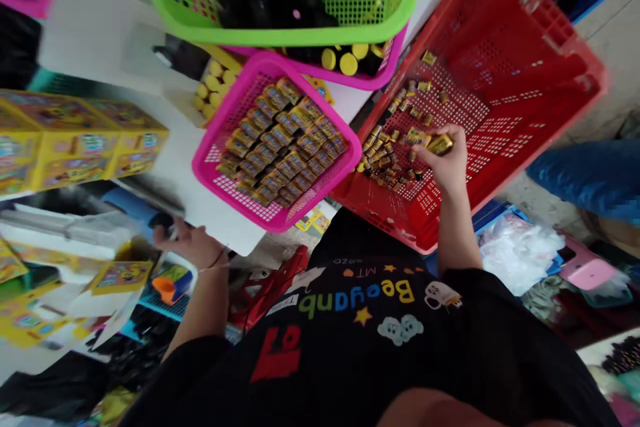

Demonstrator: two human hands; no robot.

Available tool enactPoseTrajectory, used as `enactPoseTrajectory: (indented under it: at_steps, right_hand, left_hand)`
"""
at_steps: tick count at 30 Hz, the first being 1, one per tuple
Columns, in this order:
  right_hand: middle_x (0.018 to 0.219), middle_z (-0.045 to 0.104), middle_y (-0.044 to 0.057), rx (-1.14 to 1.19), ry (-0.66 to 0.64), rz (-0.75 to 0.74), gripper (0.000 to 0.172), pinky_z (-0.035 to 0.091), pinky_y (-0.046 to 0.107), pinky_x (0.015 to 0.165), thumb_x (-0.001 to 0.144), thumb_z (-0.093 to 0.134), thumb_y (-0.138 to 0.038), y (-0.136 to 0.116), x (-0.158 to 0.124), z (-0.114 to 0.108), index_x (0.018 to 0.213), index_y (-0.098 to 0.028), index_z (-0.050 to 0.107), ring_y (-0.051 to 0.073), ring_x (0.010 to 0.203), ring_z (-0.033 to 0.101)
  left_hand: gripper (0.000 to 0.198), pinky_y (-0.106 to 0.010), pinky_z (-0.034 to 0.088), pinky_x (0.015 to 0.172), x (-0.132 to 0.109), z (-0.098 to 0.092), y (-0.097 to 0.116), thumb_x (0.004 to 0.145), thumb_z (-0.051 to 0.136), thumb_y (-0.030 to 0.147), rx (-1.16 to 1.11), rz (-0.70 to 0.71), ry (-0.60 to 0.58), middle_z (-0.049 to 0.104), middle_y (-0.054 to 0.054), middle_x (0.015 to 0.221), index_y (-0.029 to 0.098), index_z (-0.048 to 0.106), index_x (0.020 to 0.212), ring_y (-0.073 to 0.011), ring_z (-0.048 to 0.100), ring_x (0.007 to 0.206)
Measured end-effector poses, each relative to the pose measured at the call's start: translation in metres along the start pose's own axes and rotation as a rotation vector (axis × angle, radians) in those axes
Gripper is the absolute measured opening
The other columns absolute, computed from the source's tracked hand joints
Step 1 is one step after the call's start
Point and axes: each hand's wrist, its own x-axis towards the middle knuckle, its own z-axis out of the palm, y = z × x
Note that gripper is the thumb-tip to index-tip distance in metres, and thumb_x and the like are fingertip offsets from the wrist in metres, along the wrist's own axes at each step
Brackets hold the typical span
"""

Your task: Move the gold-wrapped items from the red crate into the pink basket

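Note:
My right hand (450, 157) is inside the red crate (510, 127), its fingers closed around a small yellow-and-black pack (440, 144). Many similar small packs (385, 153) lie loose on the crate floor, below and left of that hand. The pink basket (213, 183) on the white table holds rows of the same kind of small packs (285, 140), lined up closely. Off to the left, my left hand (193, 245) is at the table's front edge, beside a dark, round-ended object with a blue part (133, 205). Blur hides whether those fingers grip it.
A green basket (280, 35) with black items sits above another pink basket holding yellow-capped pieces (349, 63). Yellow printed boxes (75, 147) are stacked at left on the white table (185, 160). A person's blue-clad leg (585, 177) is beyond the crate at right.

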Motion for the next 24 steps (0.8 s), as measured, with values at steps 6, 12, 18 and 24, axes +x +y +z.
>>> enactPoseTrajectory:
  at_steps: [6, 12, 18, 24]
  right_hand:
    - [0.112, 0.078, -0.001, 0.216, -0.475, -0.131, 0.042, 0.065, 0.040, 0.097, 0.074, 0.094, -0.031, -0.143, -0.060, 0.002, 0.098, -0.031, 0.059, 0.022, 0.111, 0.077]
    - [0.109, 0.080, -0.006, 0.049, -0.732, -0.244, 0.027, 0.064, 0.050, 0.102, 0.078, 0.090, -0.033, -0.178, -0.084, 0.005, 0.097, -0.037, 0.071, 0.026, 0.109, 0.079]
    - [0.120, 0.078, 0.008, -0.132, -0.896, -0.321, 0.019, 0.058, 0.053, 0.108, 0.085, 0.082, -0.041, -0.146, -0.109, 0.016, 0.091, -0.027, 0.071, 0.030, 0.117, 0.075]
    - [0.108, 0.070, 0.010, -0.304, -0.504, -0.230, 0.022, 0.054, 0.059, 0.111, 0.080, 0.080, -0.045, -0.093, -0.130, 0.001, 0.093, -0.030, 0.070, 0.035, 0.115, 0.069]
  left_hand:
    - [0.041, -0.046, 0.055, 0.117, -0.034, -0.033, 0.161, 0.093, 0.059, 0.042, -0.456, 0.576, -0.320, 0.063, -0.005, 0.139, 0.031, 0.049, 0.131, -0.0239, 0.061, 0.140]
    - [0.058, -0.042, 0.065, 0.093, -0.104, -0.042, 0.247, 0.100, 0.067, 0.059, -0.549, 0.520, -1.406, 0.077, -0.010, 0.115, 0.020, 0.060, 0.142, -0.0274, 0.078, 0.112]
    - [0.070, -0.034, 0.064, 0.085, -0.142, -0.015, 0.207, 0.087, 0.085, 0.032, -0.559, 0.471, -1.484, 0.082, -0.010, 0.105, 0.017, 0.057, 0.150, -0.0223, 0.080, 0.095]
    - [0.034, -0.034, 0.060, 0.091, -0.130, 0.037, 0.176, 0.092, 0.075, 0.022, -0.418, 0.414, -1.076, 0.081, -0.011, 0.105, 0.012, 0.073, 0.124, -0.0196, 0.077, 0.093]
